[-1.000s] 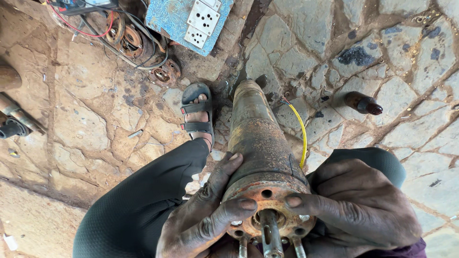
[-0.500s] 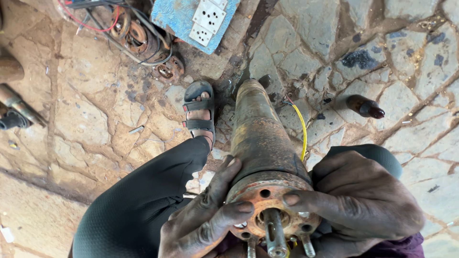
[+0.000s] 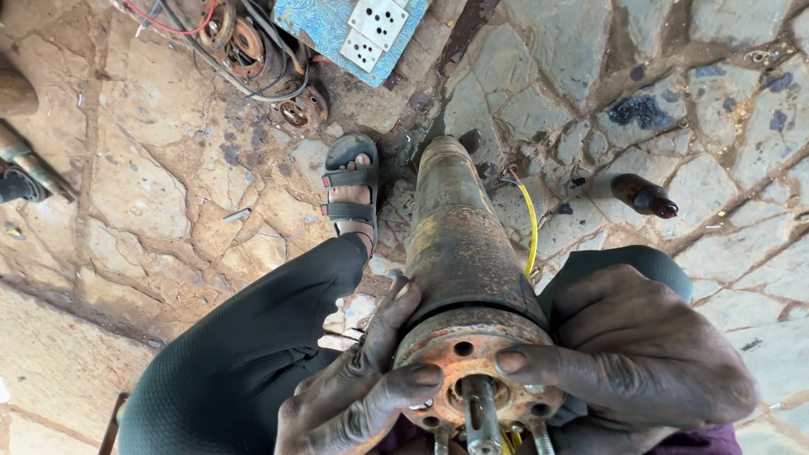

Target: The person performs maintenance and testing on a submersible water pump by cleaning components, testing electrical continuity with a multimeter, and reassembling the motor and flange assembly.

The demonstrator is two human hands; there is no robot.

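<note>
A long rusty metal cylinder stands upright on the stone floor between my knees. Its top is a round flange with bolt holes and a steel shaft sticking up from the centre. My left hand, black with grease, grips the flange's left side, thumb on the rim. My right hand clasps the right side, with the thumb laid across the flange face. A yellow wire runs down the cylinder's right side.
My sandalled foot rests left of the cylinder's base. A blue board with white sockets and rusty round parts with wires lie at the top. A dark bottle-like piece lies at right. Metal tools sit at the left edge.
The view has shifted slightly, so the cylinder's flange sits a little lower in frame. Both hands keep the same grip on the flange.
</note>
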